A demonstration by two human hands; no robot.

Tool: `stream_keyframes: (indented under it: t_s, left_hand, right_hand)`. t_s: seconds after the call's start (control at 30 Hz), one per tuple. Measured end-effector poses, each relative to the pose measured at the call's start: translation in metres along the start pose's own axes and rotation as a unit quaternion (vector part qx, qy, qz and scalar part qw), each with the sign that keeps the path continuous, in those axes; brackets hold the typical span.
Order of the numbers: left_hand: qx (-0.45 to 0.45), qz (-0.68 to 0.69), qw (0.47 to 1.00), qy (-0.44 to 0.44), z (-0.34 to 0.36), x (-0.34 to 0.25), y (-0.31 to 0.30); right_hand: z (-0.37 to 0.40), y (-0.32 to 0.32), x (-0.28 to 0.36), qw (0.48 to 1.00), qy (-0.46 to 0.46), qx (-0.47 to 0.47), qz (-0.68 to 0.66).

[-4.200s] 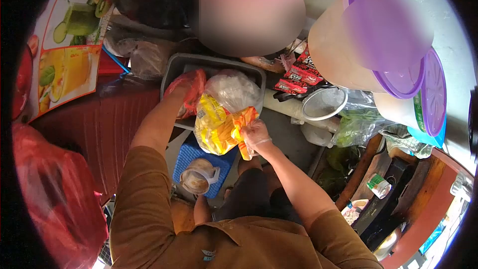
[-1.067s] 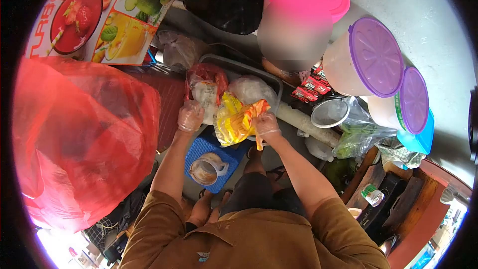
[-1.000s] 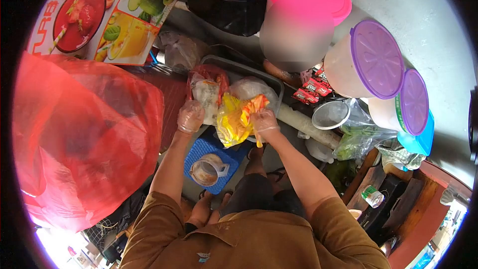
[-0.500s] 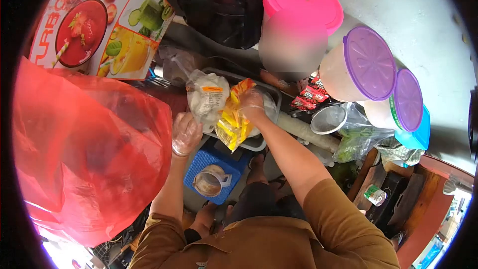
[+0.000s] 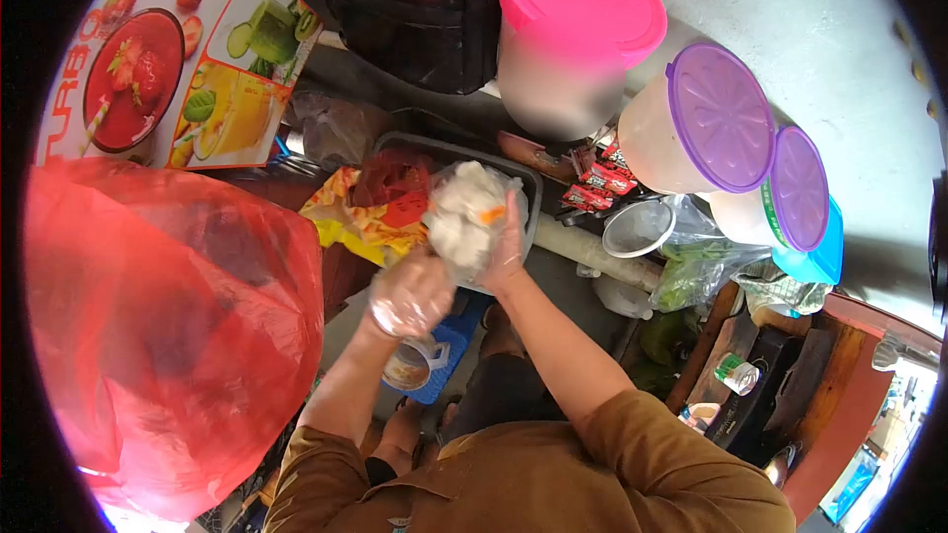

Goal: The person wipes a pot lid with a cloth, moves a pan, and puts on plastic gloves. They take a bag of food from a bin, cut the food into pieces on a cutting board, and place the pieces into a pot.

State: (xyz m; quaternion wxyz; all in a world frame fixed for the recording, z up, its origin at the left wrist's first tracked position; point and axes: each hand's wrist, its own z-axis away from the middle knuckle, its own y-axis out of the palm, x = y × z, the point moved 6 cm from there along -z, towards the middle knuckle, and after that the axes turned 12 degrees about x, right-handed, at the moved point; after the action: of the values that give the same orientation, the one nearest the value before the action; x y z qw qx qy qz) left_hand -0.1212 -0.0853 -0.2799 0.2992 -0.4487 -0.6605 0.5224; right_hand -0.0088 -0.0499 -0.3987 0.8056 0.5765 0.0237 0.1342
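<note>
A clear plastic bag of white lumps (image 5: 466, 215), with an orange label patch, is held up over the grey tray (image 5: 534, 199). My right hand (image 5: 509, 249), in a thin clear glove, grips its right side. My left hand (image 5: 413, 294), gloved too, is smeared by motion close to the bag's lower left; its fingers are not distinct. Left of the bag, a yellow and orange packet (image 5: 360, 222) lies at the tray's left edge, beside a red plastic bag (image 5: 395, 183).
A large red plastic sheet (image 5: 188, 326) fills the left side. Behind stand a black bag (image 5: 410, 20), a pink-lidded tub (image 5: 583, 5) and purple-lidded tubs (image 5: 721, 118). Red sachets (image 5: 597, 183) and a white strainer-like bowl (image 5: 639, 228) are on the right. A cup (image 5: 408, 367) rests on a blue stool (image 5: 446, 375).
The yellow packet has gone from my right hand to the left side of the tray. The clear bag has moved right, into my right hand. My left hand has shifted right and toward me.
</note>
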Motion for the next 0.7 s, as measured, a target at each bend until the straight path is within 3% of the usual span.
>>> stream_keyframes:
  t_s: [0.03, 0.1, 0.17, 0.23, 0.27, 0.37, 0.43, 0.63, 0.7]
  left_hand:
    - [0.043, 0.032, 0.998, 0.039, -0.007, -0.012, 0.002]
    - [-0.016, 0.088, 0.994, 0.060, -0.026, -0.033, -0.012]
    - [-0.021, 0.107, 0.988, 0.106, -0.035, -0.057, -0.017]
    - [-0.033, 0.116, 0.980, 0.155, -0.047, -0.085, -0.025]
    - [-0.055, 0.113, 0.973, 0.193, -0.055, -0.100, -0.031]
    - [-0.018, 0.190, 0.947, 0.258, -0.082, -0.146, -0.048]
    - [-0.037, 0.241, 0.922, 0.302, -0.111, -0.182, -0.068]
    - [0.009, 0.374, 0.773, 0.512, -0.157, -0.304, -0.099]
    - [0.024, 0.472, 0.682, 0.558, -0.167, -0.328, -0.115]
  right_hand:
    - [0.003, 0.003, 0.010, 0.996, -0.004, 0.090, -0.003]
    - [0.015, -0.012, 0.027, 0.989, 0.007, 0.141, -0.036]
    - [0.034, -0.028, 0.047, 0.997, -0.026, 0.062, 0.040]
    - [0.066, -0.006, 0.069, 0.987, -0.049, 0.136, 0.062]
    - [0.078, -0.020, 0.073, 0.992, -0.050, 0.103, 0.053]
    - [0.130, 0.018, 0.099, 0.969, -0.060, 0.238, -0.015]
    - [0.176, 0.048, 0.121, 0.971, -0.080, 0.212, -0.072]
    - [0.324, 0.063, 0.175, 0.950, -0.192, 0.243, -0.045]
    - [0.379, 0.069, 0.183, 0.938, -0.246, 0.239, -0.054]
